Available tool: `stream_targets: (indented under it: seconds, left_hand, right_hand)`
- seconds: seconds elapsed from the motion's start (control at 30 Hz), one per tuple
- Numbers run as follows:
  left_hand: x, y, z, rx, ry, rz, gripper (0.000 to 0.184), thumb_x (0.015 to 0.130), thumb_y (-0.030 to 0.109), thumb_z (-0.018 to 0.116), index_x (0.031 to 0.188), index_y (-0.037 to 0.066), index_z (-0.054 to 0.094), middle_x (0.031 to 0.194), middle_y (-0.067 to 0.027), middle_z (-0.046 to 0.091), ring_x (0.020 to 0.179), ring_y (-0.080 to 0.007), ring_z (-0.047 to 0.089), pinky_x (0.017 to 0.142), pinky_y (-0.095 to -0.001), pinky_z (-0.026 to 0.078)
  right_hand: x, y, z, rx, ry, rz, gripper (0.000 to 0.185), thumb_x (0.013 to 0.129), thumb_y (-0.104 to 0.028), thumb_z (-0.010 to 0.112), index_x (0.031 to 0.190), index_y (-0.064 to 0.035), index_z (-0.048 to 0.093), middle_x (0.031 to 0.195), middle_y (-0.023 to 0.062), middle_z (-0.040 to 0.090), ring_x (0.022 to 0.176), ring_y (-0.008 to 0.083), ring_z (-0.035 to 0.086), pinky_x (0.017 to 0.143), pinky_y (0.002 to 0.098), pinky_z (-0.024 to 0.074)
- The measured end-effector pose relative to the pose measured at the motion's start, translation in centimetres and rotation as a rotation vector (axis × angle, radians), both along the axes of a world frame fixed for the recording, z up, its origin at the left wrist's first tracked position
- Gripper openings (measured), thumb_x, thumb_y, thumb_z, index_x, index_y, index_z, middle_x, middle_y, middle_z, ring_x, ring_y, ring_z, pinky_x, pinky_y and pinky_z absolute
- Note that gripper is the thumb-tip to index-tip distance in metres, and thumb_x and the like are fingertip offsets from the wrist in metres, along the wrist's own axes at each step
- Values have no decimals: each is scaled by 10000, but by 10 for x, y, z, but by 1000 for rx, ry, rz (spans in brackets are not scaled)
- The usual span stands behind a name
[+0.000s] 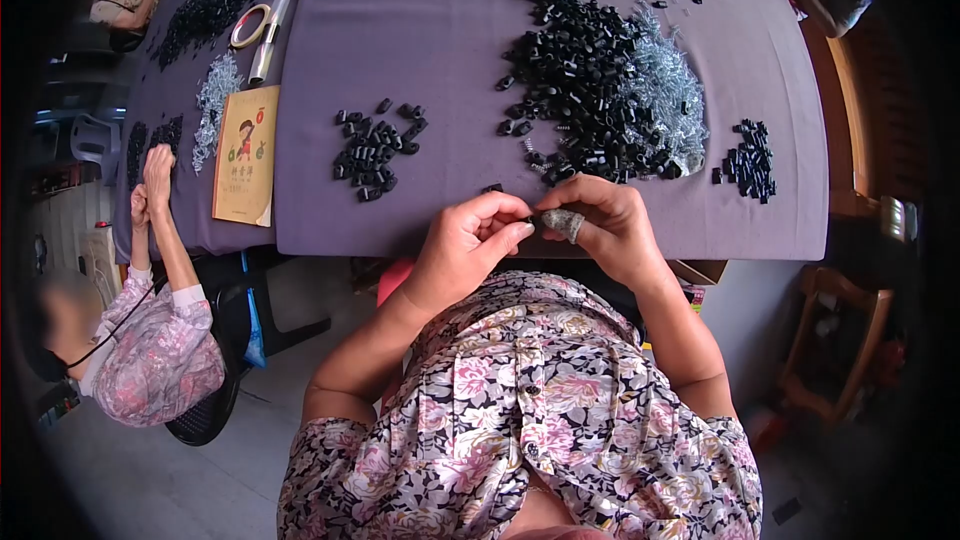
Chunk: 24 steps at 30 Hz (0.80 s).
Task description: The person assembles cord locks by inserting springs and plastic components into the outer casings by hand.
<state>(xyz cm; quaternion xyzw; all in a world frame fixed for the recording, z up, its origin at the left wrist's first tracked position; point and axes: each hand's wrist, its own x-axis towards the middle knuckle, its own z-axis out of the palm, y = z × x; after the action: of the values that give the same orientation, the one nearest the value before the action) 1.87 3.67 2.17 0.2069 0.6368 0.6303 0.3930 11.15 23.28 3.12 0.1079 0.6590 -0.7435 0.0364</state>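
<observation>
My left hand [472,243] pinches a small black plastic part [530,222] between thumb and fingertips, just over the table's front edge. Against it, the closed thumb and fingers of my right hand [608,232] meet the same spot; what they grip is hidden. A grey cloth wrap [564,224] covers the right thumb. Beyond my hands lies a large heap of black plastic parts [585,70], with a pile of shiny little springs [665,90] along its right side. A smaller group of black parts [375,152] is to the left, and another cluster [750,162] to the right.
A yellow booklet [246,155], a tape roll [250,26] and a silvery roll [269,40] lie on the left side of the purple-grey tablecloth [420,60]. At the left, a seated co-worker's hands [155,183] are over another table section. A wooden chair [835,340] stands at right.
</observation>
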Motion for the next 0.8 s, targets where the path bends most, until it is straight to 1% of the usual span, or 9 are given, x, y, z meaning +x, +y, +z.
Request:
stream_targets:
  seconds: [0.13, 0.3, 0.4, 0.43, 0.53, 0.63, 0.73, 0.8]
  left_hand:
    - [0, -1, 0, -20, 10, -8, 129, 971, 26, 652, 1092, -18, 663, 927, -16, 691, 773, -37, 611, 695, -197, 519]
    - [-1, -2, -2, -52, 35, -15, 134, 965, 22, 659, 1092, -22, 663, 926, -16, 692, 762, -33, 607, 690, -194, 516]
    - [1, 1, -2, -50, 37, 20, 109, 947, 52, 682, 1035, -10, 670, 824, 6, 671, 709, -49, 585, 654, -226, 499]
    - [2, 1, -1, -62, 46, 19, 111, 946, 49, 682, 1039, -11, 671, 824, 5, 672, 706, -49, 585, 654, -227, 498]
    - [3, 3, 1, -86, 71, 18, 119, 943, 41, 680, 1049, -11, 677, 825, 4, 677, 705, -48, 584, 654, -228, 497]
    - [3, 5, 2, -80, 70, 27, 125, 941, 35, 678, 1058, -7, 682, 834, 3, 682, 716, -46, 587, 658, -227, 495]
    - [3, 5, 3, -75, 52, 31, 139, 946, 36, 678, 1079, -4, 681, 852, 5, 684, 733, -39, 592, 667, -216, 497]
    - [2, 4, 3, -83, 74, 15, 164, 958, 41, 680, 1116, -4, 675, 880, 13, 686, 747, -26, 597, 677, -194, 501]
  right_hand:
    - [-1, -2, 3, 33, 12, 6, 194, 888, 131, 628, 1062, 65, 683, 977, 67, 675, 913, 127, 683, 810, 259, 566]
    - [-2, -6, 10, 135, 11, -15, 220, 865, 134, 650, 1063, 53, 696, 954, 64, 684, 921, 122, 683, 786, 259, 567]
    - [0, -6, 8, 172, 18, -24, 244, 841, 132, 669, 1062, 34, 703, 942, 76, 689, 901, 137, 692, 766, 269, 565]
    - [0, -6, 8, 183, 21, -27, 254, 832, 130, 676, 1061, 25, 705, 939, 83, 690, 890, 146, 698, 758, 274, 564]
    - [0, -9, 17, 475, 180, -12, 263, 809, 112, 684, 1047, 0, 703, 918, 118, 689, 843, 235, 719, 723, 319, 566]
    - [-2, -12, 16, 648, 269, 2, 278, 784, 94, 682, 1035, -23, 696, 914, 151, 676, 834, 338, 702, 704, 367, 564]
    - [-4, -13, 18, 600, 270, -11, 280, 778, 79, 675, 1036, -28, 689, 910, 153, 673, 824, 362, 690, 693, 397, 565]
    - [-5, -16, 20, 692, 313, -6, 307, 759, 80, 674, 1046, -27, 687, 895, 142, 667, 799, 356, 688, 676, 405, 564]
